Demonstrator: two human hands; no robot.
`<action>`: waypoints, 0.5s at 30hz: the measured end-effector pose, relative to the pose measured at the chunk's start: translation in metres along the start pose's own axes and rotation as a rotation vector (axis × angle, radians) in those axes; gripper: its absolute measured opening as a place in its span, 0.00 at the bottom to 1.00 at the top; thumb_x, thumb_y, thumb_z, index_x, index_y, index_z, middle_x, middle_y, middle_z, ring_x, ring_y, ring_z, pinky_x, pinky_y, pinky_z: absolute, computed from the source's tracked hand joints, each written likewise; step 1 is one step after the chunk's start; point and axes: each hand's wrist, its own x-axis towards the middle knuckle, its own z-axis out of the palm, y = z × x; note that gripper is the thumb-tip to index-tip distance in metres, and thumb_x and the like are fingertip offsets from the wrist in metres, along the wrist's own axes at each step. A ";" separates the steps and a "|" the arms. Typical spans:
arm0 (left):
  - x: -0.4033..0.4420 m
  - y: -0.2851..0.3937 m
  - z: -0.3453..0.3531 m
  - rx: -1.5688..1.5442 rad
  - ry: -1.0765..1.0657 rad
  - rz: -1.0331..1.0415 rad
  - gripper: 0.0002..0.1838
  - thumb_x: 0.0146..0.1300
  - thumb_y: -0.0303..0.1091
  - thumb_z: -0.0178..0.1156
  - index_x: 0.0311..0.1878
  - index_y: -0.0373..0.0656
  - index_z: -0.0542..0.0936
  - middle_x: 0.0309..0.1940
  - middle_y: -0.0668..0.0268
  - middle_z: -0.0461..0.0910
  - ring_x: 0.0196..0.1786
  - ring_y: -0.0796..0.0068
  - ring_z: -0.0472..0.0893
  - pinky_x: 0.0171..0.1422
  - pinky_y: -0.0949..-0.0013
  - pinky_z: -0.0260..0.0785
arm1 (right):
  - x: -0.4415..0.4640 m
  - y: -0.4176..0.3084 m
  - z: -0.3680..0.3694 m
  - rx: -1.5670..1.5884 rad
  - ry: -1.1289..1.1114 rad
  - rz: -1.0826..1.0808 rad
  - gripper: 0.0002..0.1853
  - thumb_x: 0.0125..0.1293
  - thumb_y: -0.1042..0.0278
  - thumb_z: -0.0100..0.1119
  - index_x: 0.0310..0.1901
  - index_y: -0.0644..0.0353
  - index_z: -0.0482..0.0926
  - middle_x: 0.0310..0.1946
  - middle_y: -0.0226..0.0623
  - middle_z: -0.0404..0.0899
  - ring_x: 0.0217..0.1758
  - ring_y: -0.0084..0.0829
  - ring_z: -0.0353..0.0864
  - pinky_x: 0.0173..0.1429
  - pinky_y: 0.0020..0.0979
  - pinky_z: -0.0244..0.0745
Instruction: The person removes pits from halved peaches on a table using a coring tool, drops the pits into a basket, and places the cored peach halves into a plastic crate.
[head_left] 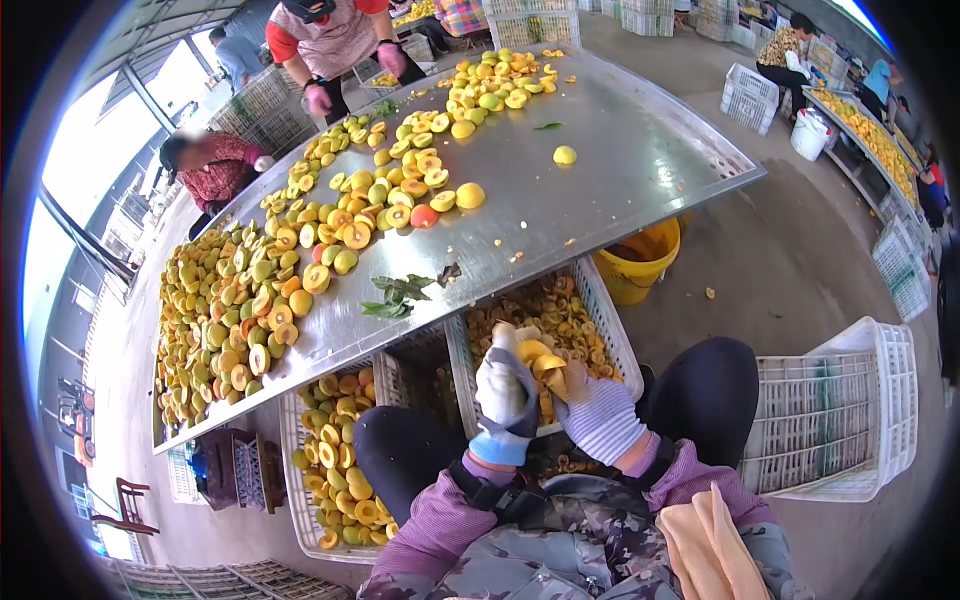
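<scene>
In the head view, my gloved left hand (503,388) and my striped-gloved right hand (600,412) meet above a white plastic crate (608,318) between my knees. Yellow halved peach pieces (540,357) are gripped between their fingers. My left hand closes around the pieces from one side, while the right fingertips pinch them from the other. Any small tool in the fingers is hidden. Small yellow-brown fruit scraps (560,310) fill the crate below. Another crate (290,440) by my left knee is loaded with halved peaches (340,460).
A tilted metal table (600,200) ahead carries a long heap of halved peaches (240,290) and some leaves (395,297). A yellow bucket (640,265) stands under its edge. Stacked white crates (830,420) are at my right. People (215,165) work across the table.
</scene>
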 end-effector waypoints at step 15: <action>-0.041 0.126 -0.162 0.687 0.193 0.770 0.30 0.72 0.54 0.43 0.49 0.31 0.77 0.44 0.54 0.80 0.45 0.64 0.81 0.54 0.64 0.74 | 0.016 0.060 0.047 -0.196 -0.115 0.030 0.11 0.63 0.61 0.52 0.37 0.61 0.69 0.19 0.46 0.77 0.22 0.48 0.79 0.25 0.46 0.71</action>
